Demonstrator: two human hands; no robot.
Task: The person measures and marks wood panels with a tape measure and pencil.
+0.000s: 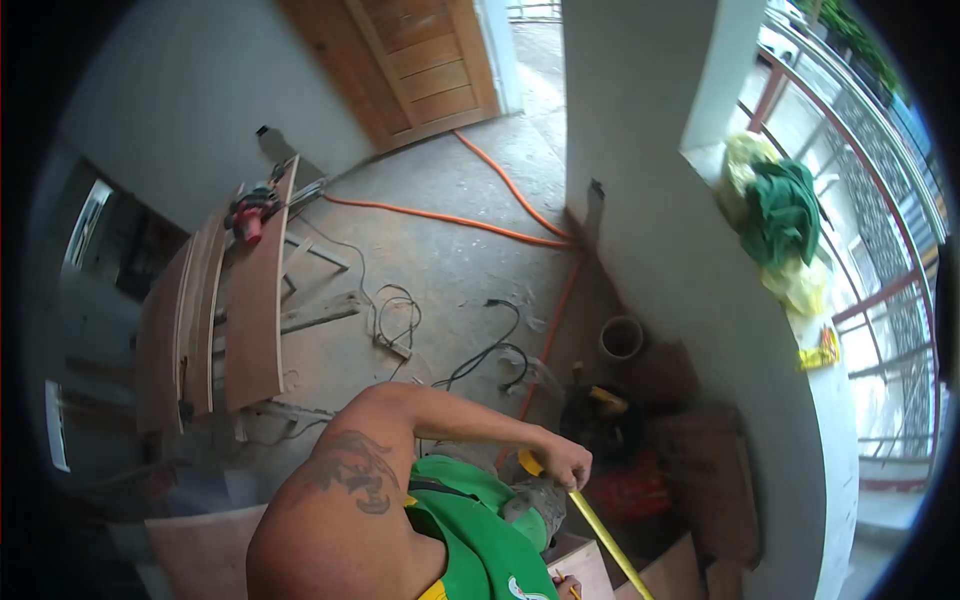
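My left hand is closed around a yellow tape measure, just past my bent knee. From that hand the yellow tape blade runs out down and to the right, over pieces of plywood. Only part of my right hand shows at the bottom edge, below the left one. A thin yellow-orange pencil appears held in its fingers. The far end of the blade leaves the frame.
Plywood strips lie on a metal stand at left, with a red power tool on them. An orange hose and black cables cross the floor. A bucket stands by the wall. Green cloth lies on the ledge.
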